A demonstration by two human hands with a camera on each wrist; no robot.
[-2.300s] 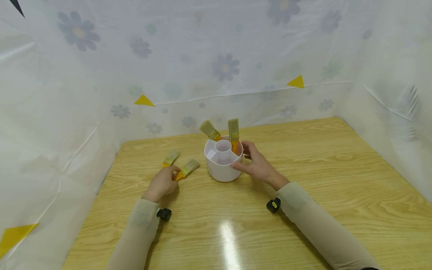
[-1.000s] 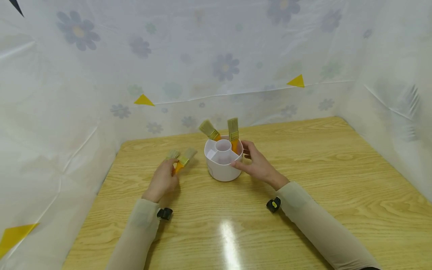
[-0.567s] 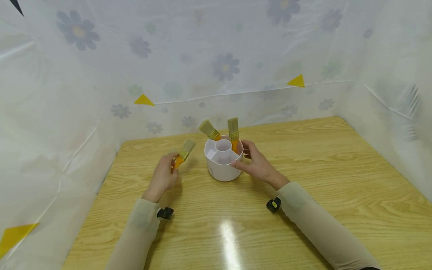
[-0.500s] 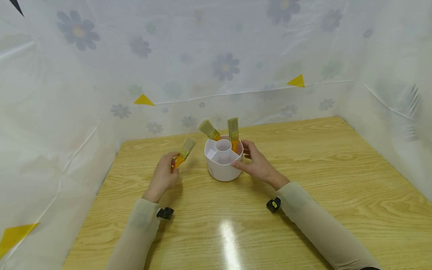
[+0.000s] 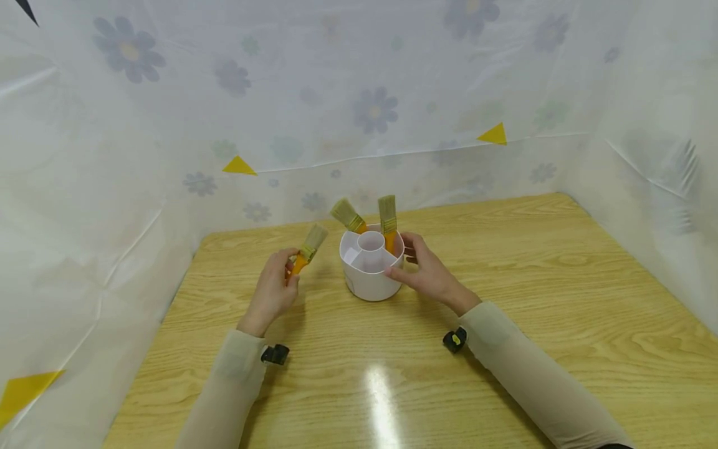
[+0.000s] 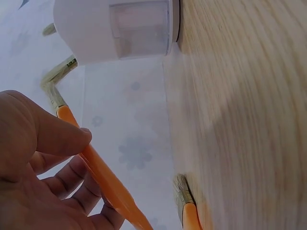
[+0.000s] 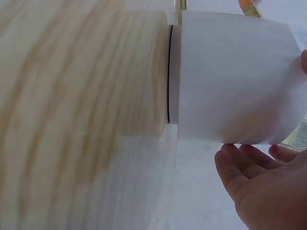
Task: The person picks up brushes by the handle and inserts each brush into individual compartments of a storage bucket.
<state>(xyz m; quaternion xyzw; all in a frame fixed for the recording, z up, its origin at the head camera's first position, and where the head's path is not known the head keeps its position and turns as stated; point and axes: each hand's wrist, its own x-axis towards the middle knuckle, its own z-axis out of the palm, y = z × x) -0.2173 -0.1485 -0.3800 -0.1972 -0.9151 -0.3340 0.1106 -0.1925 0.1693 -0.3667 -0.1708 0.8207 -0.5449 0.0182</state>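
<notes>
My left hand [image 5: 271, 291] pinches the orange handle of a paintbrush [image 5: 315, 240], bristles pointing up and to the right, raised over the table. A second paintbrush [image 6: 190, 214] lies on the table in the left wrist view; the hand hides it in the head view. To the right stands a round white divided organizer [image 5: 373, 284] with a tube at its centre. Two paintbrushes stand in it bristles up, a leaning paintbrush [image 5: 348, 215] and a nearly upright paintbrush [image 5: 387, 215]. My right hand [image 5: 430, 274] holds the organizer's right side, thumb at the front rim and fingers behind.
The wood-grain table [image 5: 449, 386] carries everything. Behind it hangs a flowered plastic sheet [image 5: 314, 100], with similar plastic on both sides. Yellow triangles [image 5: 493, 134] are fixed to the sheeting.
My left hand has taken hold of one paintbrush, lifted it off the table and tilted it more upright. The right hand and the organizer have stayed in place.
</notes>
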